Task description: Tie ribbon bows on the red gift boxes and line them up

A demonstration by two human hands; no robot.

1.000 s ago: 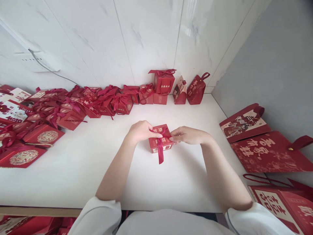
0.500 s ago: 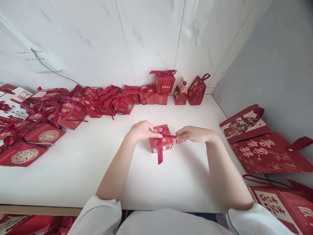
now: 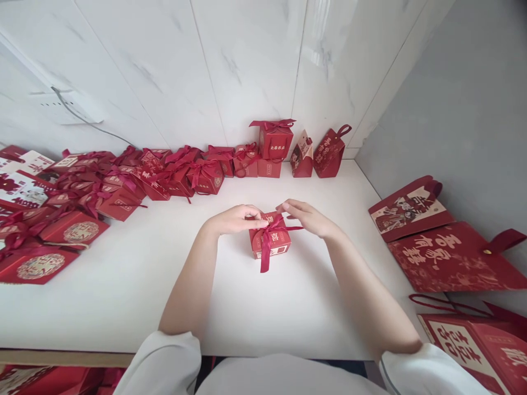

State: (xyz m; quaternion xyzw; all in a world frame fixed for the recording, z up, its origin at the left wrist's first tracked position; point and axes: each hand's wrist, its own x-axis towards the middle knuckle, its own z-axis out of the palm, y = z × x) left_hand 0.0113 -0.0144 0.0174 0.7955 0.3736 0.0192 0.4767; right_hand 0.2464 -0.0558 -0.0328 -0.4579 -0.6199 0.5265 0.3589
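A small red gift box (image 3: 275, 244) with gold characters stands in the middle of the white table (image 3: 123, 285). A dark red ribbon (image 3: 265, 247) crosses its top and one tail hangs down its front. My left hand (image 3: 236, 218) rests on the box's left top edge and pinches the ribbon at the knot. My right hand (image 3: 303, 214) hovers over the box's far right corner with fingers spread, touching the ribbon loop; a short ribbon end sticks out under it to the right.
Several finished red boxes with bows (image 3: 177, 173) line the back wall, with a stacked box (image 3: 274, 140) and two handled pouches (image 3: 329, 151). Flat red boxes (image 3: 45, 236) lie at the left. Red paper bags (image 3: 448, 255) lie at the right edge.
My right hand let go of the ribbon end it pulled rightward and moved up over the box's far corner, fingers opening. The box shifted slightly left and turned. The left hand stayed on the knot.
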